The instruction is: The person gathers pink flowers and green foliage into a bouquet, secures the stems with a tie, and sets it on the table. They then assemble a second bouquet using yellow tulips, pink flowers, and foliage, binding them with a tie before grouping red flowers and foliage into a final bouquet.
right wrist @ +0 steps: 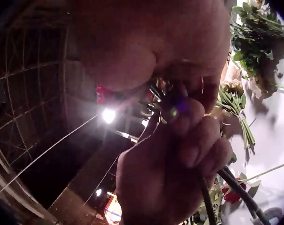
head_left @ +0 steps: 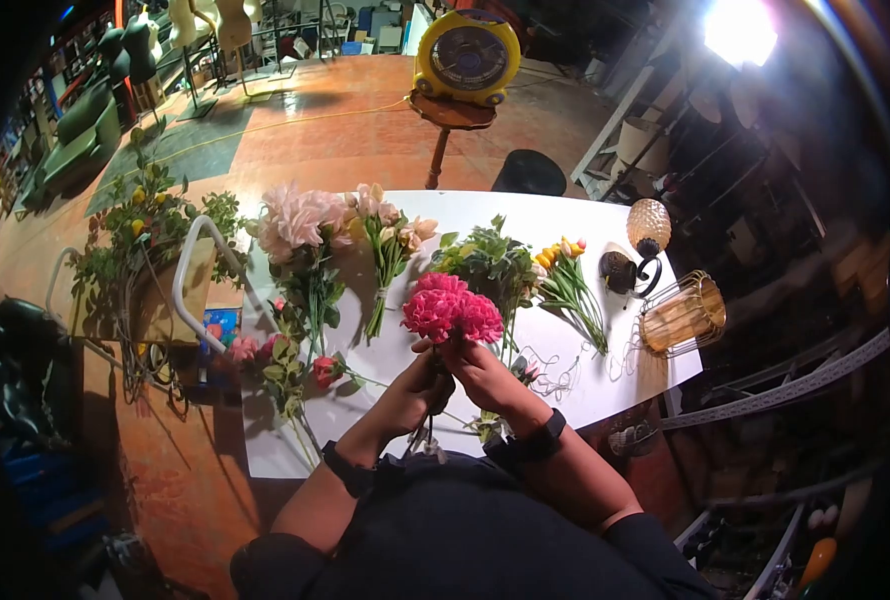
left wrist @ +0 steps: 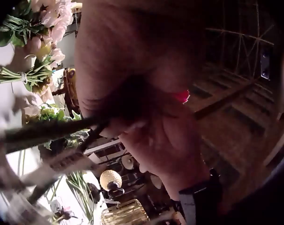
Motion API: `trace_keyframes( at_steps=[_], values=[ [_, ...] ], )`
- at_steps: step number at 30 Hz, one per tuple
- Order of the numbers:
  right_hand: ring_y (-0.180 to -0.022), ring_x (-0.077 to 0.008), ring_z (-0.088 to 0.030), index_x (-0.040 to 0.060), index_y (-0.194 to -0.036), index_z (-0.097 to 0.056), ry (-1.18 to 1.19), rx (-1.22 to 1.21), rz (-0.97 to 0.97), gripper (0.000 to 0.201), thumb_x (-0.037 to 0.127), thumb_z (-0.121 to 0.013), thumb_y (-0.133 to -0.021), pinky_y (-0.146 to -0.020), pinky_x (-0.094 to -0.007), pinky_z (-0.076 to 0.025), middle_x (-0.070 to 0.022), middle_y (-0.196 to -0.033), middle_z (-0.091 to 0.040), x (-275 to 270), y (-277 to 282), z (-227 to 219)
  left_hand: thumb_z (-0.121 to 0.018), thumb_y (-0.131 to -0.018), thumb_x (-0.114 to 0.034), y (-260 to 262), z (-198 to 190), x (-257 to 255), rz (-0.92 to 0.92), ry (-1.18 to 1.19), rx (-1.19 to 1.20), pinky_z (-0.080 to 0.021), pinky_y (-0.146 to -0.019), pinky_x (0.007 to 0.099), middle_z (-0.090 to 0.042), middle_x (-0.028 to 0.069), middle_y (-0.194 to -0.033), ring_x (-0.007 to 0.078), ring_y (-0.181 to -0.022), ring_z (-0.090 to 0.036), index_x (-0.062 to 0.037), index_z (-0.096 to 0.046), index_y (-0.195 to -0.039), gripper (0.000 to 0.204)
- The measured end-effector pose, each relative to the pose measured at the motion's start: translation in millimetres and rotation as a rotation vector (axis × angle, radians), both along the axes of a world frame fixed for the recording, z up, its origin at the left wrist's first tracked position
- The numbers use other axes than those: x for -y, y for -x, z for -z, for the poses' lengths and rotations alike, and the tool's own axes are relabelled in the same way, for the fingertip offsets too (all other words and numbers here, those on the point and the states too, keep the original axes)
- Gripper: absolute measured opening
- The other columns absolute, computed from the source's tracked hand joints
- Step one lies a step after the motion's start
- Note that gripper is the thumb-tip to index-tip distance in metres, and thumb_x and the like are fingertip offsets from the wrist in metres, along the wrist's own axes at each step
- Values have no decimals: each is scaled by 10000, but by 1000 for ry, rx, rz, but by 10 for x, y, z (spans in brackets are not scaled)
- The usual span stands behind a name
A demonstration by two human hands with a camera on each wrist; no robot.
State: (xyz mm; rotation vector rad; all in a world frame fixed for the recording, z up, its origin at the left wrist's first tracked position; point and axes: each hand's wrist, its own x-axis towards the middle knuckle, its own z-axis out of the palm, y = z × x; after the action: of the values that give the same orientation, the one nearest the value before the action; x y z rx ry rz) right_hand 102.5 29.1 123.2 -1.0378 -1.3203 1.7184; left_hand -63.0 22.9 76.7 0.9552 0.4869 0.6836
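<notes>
Deep pink blooms [head_left: 451, 308] are held up over the front of the white table, close to the person's body. The left hand [head_left: 427, 384] grips their stems, fingers curled round them; in the right wrist view the dark stems [right wrist: 235, 187] come out below that hand [right wrist: 163, 173]. Just under the flower heads, the right hand [head_left: 475, 372] pinches the stems near the top, touching the left hand. In the left wrist view, the left hand [left wrist: 132, 51] fills the upper middle and the right hand [left wrist: 165, 145] lies beyond it; its fingertips are partly hidden.
On the table [head_left: 365, 420] lie pale pink flowers [head_left: 300, 222], leafy greenery [head_left: 490, 260], yellow tulips [head_left: 570, 285] and loose roses [head_left: 327, 372]. A wire basket [head_left: 682, 315] and a glass lamp [head_left: 649, 225] are at the right. A yellow fan [head_left: 468, 58] stands behind.
</notes>
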Motion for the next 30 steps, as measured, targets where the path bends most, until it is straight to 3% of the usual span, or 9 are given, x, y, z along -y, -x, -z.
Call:
trace_keyframes(
  at_steps=[4,6,8,10,14,16,19,22,30],
  values=[
    [-1039,-134,-545,36,-1230,-556,-208,11,-53,290,151,-585,-965,-894,-302,-450,-33,-1112,-596,43,19,-131,-439,-925,84,6,-94,-8,-79,-198,-76,-420,-911,261,-481,39,-1328,108,-1139,-484,-69,-289,-1477,592],
    [-1045,-159,-575,23,-1176,-582,-194,122,49,278,145,-616,-928,-896,-329,-462,-58,-1086,-625,25,41,-70,-443,-922,78,-64,-29,-43,-89,-611,-34,-368,-1020,301,-436,47,-1397,156,-1252,-436,-46,-254,-1491,612],
    [-1041,-173,-581,16,-1096,-617,-96,121,195,201,147,-600,-944,-896,-329,-459,-65,-1062,-642,54,104,-39,-381,-897,122,-126,38,-37,-21,-283,38,-296,-1098,325,-386,118,-1462,212,-1350,-374,1,-268,-1458,585],
    [-1050,-181,-580,15,-1076,-624,-280,88,221,172,132,-557,-969,-906,-337,-453,-68,-1065,-641,18,96,129,-381,-913,110,-78,-54,-53,-105,-708,-85,-292,-1102,336,-394,160,-1453,229,-1356,-370,10,-270,-1445,553],
    [-1088,-212,-582,23,-1140,-576,-233,-31,261,197,135,-479,-1010,-928,-360,-458,-90,-1063,-639,44,88,68,-488,-977,-78,-42,-159,-17,-52,-515,-358,-365,-1033,356,-504,161,-1268,238,-1183,-493,18,-362,-1366,420],
    [-998,-236,-617,26,-1127,-558,-383,13,278,217,198,-485,-1016,-911,-406,-482,-71,-960,-620,-6,-32,36,-498,-999,-197,31,128,-41,-340,-786,-460,-392,-988,353,-517,142,-1181,227,-1103,-510,24,-411,-1300,383],
    [-747,-189,-548,101,-929,-491,-234,-119,431,194,268,-464,-1023,-841,-400,-472,-23,-772,-500,-73,-341,55,-509,-979,-255,438,368,-171,-436,-381,-544,-463,-885,365,-576,179,-1075,270,-978,-585,1,-455,-1256,381],
    [-625,-100,-406,135,-910,-476,-255,-6,558,155,250,-505,-1010,-695,-331,-451,33,-732,-408,-21,-615,-101,-496,-971,-167,1047,479,-158,-481,-220,-693,-512,-665,318,-639,112,-813,172,-680,-615,-72,-502,-1219,266],
    [-587,-81,-346,128,-915,-454,-124,-72,654,160,251,-492,-1011,-653,-299,-417,43,-678,-366,112,-694,-18,-520,-966,-245,1055,1054,-44,-274,56,-903,-514,-666,342,-640,102,-820,173,-665,-635,-113,-430,-1396,459]
  ],
)
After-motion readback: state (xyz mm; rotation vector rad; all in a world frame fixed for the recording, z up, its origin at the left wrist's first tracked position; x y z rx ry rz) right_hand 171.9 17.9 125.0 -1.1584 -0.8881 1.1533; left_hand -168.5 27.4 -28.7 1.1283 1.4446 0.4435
